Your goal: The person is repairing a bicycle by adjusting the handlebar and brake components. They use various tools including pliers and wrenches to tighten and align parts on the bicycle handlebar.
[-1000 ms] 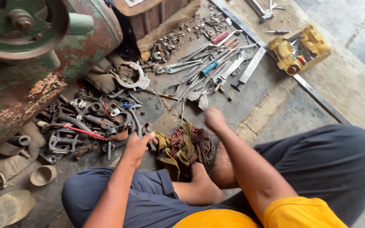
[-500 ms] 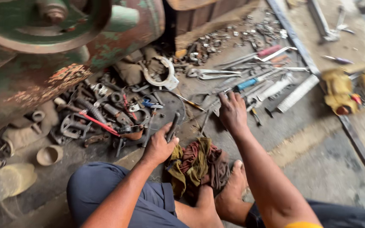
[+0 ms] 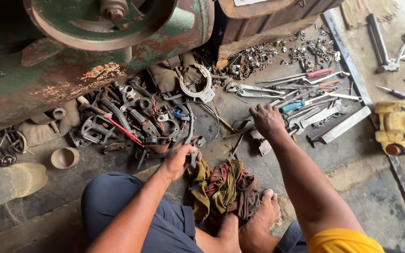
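Head view: left hand (image 3: 178,161) is closed around a bent metal rod (image 3: 191,133) beside the rag (image 3: 223,187). Right hand (image 3: 267,119), fingers spread, empty, presses among wrenches (image 3: 315,115) beyond the rag. Grip firmly; lift clear of clutter.

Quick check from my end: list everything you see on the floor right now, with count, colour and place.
machine: one, green and rusty, top left
metal ring clamp: one, silvery, below the machine
scrap parts pile: many, dark, centre left
nuts and bolts: many, grey, top centre
wrenches and screwdrivers: several, silvery, some red or blue handled, right of centre
flat metal bar: one, grey, right
yellow tool: one, far right
rags: bunch, olive and maroon, by the feet
cup: one, tan, left
left hand: gripping a dark metal piece
right hand: resting on the tools
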